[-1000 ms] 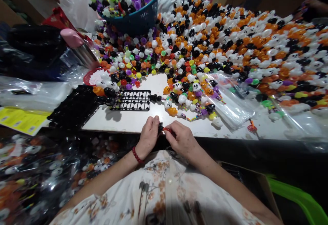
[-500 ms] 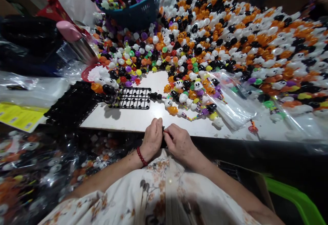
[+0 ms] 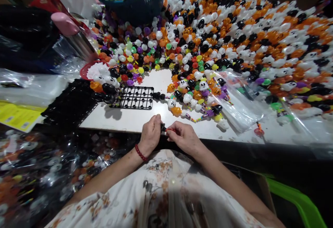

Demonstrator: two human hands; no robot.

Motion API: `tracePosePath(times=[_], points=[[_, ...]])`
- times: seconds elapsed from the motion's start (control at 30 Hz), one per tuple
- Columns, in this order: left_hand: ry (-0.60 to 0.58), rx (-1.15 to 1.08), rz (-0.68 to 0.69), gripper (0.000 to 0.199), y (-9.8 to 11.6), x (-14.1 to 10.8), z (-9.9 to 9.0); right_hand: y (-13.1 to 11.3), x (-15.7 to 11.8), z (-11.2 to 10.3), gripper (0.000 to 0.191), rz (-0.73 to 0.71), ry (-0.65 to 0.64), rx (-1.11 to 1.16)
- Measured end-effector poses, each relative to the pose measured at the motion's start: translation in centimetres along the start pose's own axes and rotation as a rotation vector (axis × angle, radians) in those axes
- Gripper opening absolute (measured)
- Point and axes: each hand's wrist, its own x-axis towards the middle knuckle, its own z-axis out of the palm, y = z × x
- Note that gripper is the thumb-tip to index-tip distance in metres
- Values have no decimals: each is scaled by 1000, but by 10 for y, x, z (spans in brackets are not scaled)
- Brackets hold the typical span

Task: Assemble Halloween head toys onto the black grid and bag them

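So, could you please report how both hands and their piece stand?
Left hand gripping black piece. Right hand pinching thin red part beside it. Black grid and toy pile beyond, touching neither hand.

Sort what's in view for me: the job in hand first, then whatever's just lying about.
Job in hand, by the look of it:
black piece, in the left hand
red piece, in the right hand
toy pile

Probably just lying about:
pink-lidded flask
green plastic object, lower right
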Motion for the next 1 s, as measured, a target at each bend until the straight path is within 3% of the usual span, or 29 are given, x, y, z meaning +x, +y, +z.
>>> tracePosePath(times=[0.13, 0.27, 0.47, 0.6, 0.7, 0.83, 0.9, 1.0], points=[[7, 78, 25, 44, -1, -1, 1, 8, 0, 2, 11, -13, 8, -72], [20, 45, -35, 45, 1, -5, 8, 10, -4, 4, 11, -12, 44, -68], [43, -186, -260, 55, 4, -12, 24, 6, -11, 12, 10, -3, 127, 19], [40, -391, -368, 56, 8, -12, 25, 3, -7, 14, 19, 47, 141, 286], [-22, -439, -313, 53, 10, -11, 18, 5, 0, 8, 31, 156, 124, 486], [-244, -437, -187, 47, 9, -10, 5, 6, 7, 1, 40, 207, 142, 545], [-313, -449, -184, 45, 7, -10, 2, 5, 7, -1, 42, 224, 111, 568], [-327, -521, -267, 49, 6, -10, 1, 1, 5, -2, 41, 239, 33, 587]])
